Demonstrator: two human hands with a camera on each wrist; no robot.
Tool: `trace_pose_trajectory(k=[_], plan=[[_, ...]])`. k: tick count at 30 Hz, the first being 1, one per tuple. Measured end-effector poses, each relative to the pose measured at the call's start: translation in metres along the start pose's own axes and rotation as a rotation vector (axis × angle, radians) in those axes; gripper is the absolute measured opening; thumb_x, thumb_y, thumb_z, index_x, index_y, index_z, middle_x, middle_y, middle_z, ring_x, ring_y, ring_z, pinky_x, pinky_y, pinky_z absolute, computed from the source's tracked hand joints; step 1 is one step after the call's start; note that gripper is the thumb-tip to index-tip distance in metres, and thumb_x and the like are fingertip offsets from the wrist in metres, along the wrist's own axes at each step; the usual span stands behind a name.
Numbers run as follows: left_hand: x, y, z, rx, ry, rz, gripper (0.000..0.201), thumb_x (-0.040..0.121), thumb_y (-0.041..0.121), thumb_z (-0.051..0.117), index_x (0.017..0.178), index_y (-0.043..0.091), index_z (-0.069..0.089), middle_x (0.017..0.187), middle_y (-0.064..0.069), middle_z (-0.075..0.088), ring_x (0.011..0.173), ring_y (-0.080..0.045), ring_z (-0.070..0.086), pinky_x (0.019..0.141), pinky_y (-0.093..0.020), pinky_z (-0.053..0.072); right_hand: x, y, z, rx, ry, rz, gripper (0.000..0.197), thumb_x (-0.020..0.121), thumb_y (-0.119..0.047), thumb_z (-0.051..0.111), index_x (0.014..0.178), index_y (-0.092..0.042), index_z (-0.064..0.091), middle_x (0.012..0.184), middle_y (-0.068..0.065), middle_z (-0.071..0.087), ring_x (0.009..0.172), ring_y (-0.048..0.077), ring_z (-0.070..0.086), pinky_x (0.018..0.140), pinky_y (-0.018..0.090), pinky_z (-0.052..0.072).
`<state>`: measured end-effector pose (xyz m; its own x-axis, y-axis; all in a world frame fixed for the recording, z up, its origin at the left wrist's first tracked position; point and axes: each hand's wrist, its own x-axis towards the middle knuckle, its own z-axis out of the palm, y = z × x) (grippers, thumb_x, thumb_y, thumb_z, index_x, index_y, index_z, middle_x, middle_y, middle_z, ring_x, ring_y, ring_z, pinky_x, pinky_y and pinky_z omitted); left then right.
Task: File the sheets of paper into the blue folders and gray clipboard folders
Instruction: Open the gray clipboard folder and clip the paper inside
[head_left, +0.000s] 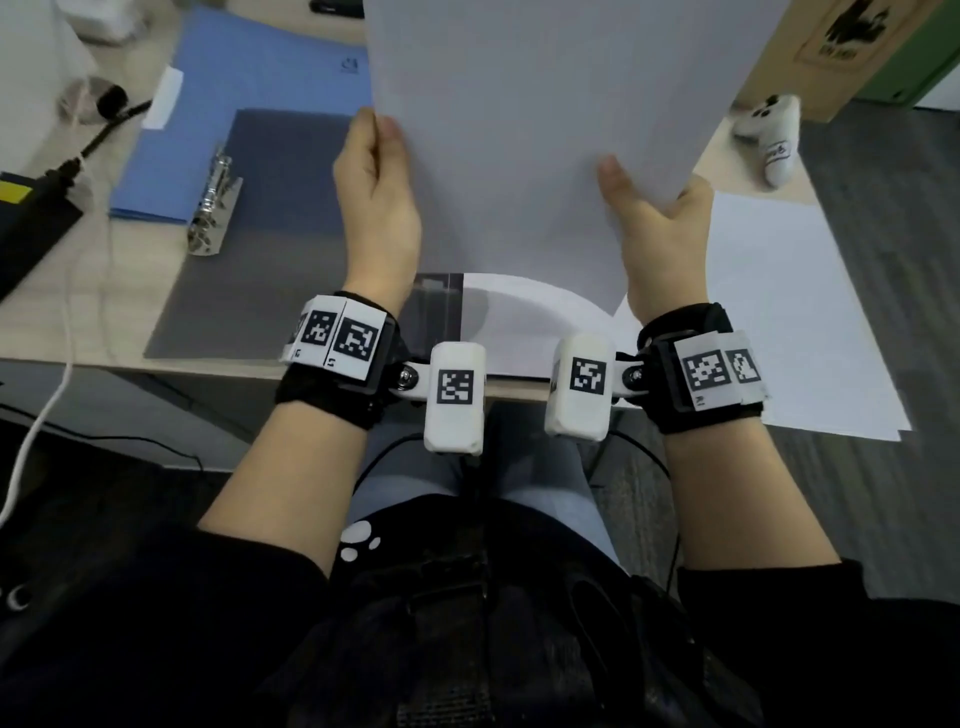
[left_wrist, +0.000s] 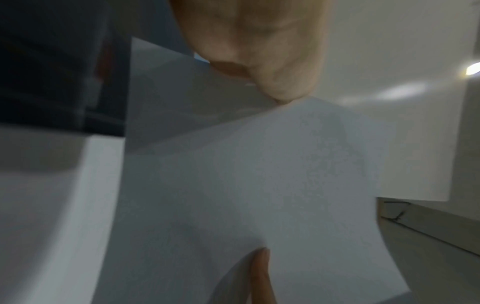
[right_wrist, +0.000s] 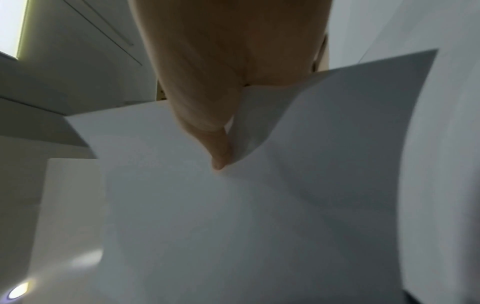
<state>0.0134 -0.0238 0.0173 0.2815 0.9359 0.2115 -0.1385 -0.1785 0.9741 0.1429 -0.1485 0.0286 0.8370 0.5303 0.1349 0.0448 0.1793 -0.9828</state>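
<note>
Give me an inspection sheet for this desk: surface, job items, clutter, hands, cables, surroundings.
Surface: light wood desk, near edge toward the person.
Job's things: held sheets of paper raised over the desk; open gray clipboard folder with metal ring clip; blue folder behind it; loose paper stack on the right, overhanging the desk edge.
Clutter: white game controller; black device at left.
Grippers: left hand pinches the sheets' left edge; right hand grips the right edge, thumb on front.
Cables: white cable drops off the left edge; black cable on the desk.
Surroundings: cardboard box beyond; gray floor.
</note>
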Motion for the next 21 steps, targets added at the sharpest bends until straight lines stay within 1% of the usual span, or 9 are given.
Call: trace_pose_trajectory(k=[2, 4, 6, 8, 11, 14, 17, 19, 21], plan=[[0.007, 0.002, -0.013, 0.044, 0.040, 0.032, 0.031, 0.098, 0.007, 0.034, 0.072, 0.021, 0.040, 0.070, 0.011, 0.038, 0.058, 0.008, 0.037, 0.064, -0.008, 0.034, 0.001, 0.000, 0.012, 0.007, -0.034, -0.006, 0.004, 0.076, -0.014, 0.072, 0.080, -0.016, 0.071, 0.097, 0.016, 0.067, 0.082, 0.018, 0.067, 0.077, 0.032, 0.056], [0.015, 0.000, -0.029, 0.079, 0.083, 0.025, 0.032, 0.097, 0.005, 0.034, 0.070, 0.023, 0.037, 0.067, 0.012, 0.034, 0.055, 0.007, 0.035, 0.061, -0.008, 0.031, 0.002, 0.005, 0.025, 0.037, -0.093, -0.004, 0.011, 0.080, -0.004, 0.067, 0.088, -0.010, 0.067, 0.090, 0.007, 0.070, 0.080, 0.015, 0.068, 0.075, 0.030, 0.055], [0.022, -0.008, -0.048, 0.060, 0.104, -0.029, 0.024, 0.094, 0.002, 0.036, 0.082, 0.019, 0.048, 0.074, 0.012, 0.048, 0.062, 0.009, 0.044, 0.068, -0.008, 0.037, 0.001, 0.011, 0.039, 0.041, -0.129, 0.005, 0.018, 0.082, 0.003, 0.062, 0.093, -0.010, 0.063, 0.087, 0.001, 0.070, 0.080, 0.014, 0.068, 0.074, 0.029, 0.055], [0.027, -0.015, -0.069, 0.089, 0.114, -0.102, 0.030, 0.090, -0.003, 0.036, 0.105, 0.016, 0.053, 0.088, 0.012, 0.058, 0.075, 0.007, 0.054, 0.075, -0.007, 0.043, -0.003, 0.019, 0.055, 0.010, -0.145, 0.036, 0.023, 0.082, 0.005, 0.058, 0.097, -0.012, 0.059, 0.091, 0.002, 0.068, 0.083, 0.015, 0.066, 0.078, 0.030, 0.055], [0.025, -0.024, -0.094, 0.180, 0.097, -0.205, 0.044, 0.087, -0.008, 0.035, 0.119, 0.016, 0.054, 0.086, 0.012, 0.059, 0.071, 0.007, 0.056, 0.069, -0.004, 0.043, -0.008, 0.033, 0.075, -0.078, -0.156, 0.123, 0.026, 0.083, 0.006, 0.053, 0.090, -0.019, 0.057, 0.092, 0.006, 0.065, 0.083, 0.020, 0.062, 0.080, 0.033, 0.053], [0.022, -0.039, -0.117, 0.238, 0.028, -0.271, 0.051, 0.081, -0.013, 0.032, 0.112, 0.013, 0.063, 0.086, 0.010, 0.064, 0.072, 0.005, 0.060, 0.070, -0.008, 0.047, -0.012, 0.049, 0.090, -0.129, -0.135, 0.233, 0.022, 0.084, 0.006, 0.051, 0.082, -0.016, 0.056, 0.087, 0.007, 0.063, 0.079, 0.021, 0.057, 0.073, 0.031, 0.050], [0.020, -0.052, -0.136, 0.328, 0.054, -0.322, 0.048, 0.078, -0.007, 0.036, 0.103, 0.016, 0.071, 0.089, 0.006, 0.067, 0.088, -0.009, 0.059, 0.088, -0.022, 0.048, -0.013, 0.062, 0.101, -0.179, -0.136, 0.291, 0.014, 0.086, 0.006, 0.049, 0.094, -0.002, 0.056, 0.092, 0.009, 0.061, 0.079, 0.019, 0.054, 0.069, 0.026, 0.047], [0.021, -0.060, -0.148, 0.405, 0.071, -0.330, 0.046, 0.078, -0.004, 0.037, 0.086, 0.027, 0.069, 0.092, 0.004, 0.062, 0.088, -0.015, 0.053, 0.087, -0.025, 0.044, -0.015, 0.070, 0.109, -0.208, -0.150, 0.320, 0.021, 0.086, 0.006, 0.048, 0.100, -0.007, 0.055, 0.099, 0.012, 0.062, 0.080, 0.021, 0.056, 0.069, 0.026, 0.049], [0.023, -0.064, -0.157, 0.484, 0.088, -0.331, 0.039, 0.077, -0.003, 0.036, 0.067, 0.028, 0.057, 0.086, 0.003, 0.051, 0.082, -0.015, 0.040, 0.080, -0.024, 0.036, -0.016, 0.075, 0.117, -0.214, -0.152, 0.337, 0.027, 0.085, 0.007, 0.047, 0.103, -0.012, 0.054, 0.103, 0.014, 0.063, 0.083, 0.022, 0.058, 0.071, 0.027, 0.050]])
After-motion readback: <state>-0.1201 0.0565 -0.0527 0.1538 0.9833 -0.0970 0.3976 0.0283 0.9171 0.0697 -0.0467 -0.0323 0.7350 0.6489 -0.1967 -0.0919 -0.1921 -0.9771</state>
